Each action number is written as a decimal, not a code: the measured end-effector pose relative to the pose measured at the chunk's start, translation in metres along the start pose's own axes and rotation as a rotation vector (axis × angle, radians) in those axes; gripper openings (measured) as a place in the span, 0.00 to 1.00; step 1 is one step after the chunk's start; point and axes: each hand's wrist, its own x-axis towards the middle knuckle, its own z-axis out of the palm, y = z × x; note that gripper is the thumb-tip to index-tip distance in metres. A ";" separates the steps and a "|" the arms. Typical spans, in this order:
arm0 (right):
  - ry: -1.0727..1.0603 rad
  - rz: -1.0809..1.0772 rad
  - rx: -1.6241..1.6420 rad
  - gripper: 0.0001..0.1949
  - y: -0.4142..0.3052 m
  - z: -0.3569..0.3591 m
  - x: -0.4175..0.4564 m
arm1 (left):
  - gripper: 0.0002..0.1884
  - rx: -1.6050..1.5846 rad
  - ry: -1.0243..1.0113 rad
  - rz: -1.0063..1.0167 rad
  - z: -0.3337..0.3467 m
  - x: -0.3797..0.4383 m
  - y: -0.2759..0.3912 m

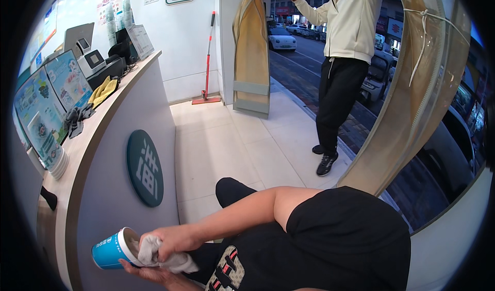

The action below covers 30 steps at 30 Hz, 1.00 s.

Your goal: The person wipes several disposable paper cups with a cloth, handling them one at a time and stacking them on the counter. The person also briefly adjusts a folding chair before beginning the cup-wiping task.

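A blue paper cup (110,251) with a white rim and printed writing lies tilted on its side at the lower left, its mouth facing right. From below, my left hand (152,274) holds it near the rim. My right hand (174,241) reaches across and grips a crumpled whitish cloth (150,250) at the cup's mouth. Part of the cloth hangs down towards my left wrist. How far it reaches into the cup is hidden by my fingers.
A curved counter (116,93) on the left bears stacked cups (50,148), a grey cloth (77,118), a yellow cloth (103,91) and a payment terminal (93,62). A red-handled flat mop (207,62) leans in the corner. A person (346,51) stands at the doorway between tied-back plastic curtains (251,47).
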 end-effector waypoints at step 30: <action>0.187 0.070 -1.635 0.34 -0.128 0.014 -0.033 | 0.48 1.449 -0.667 0.934 0.033 -0.026 -0.013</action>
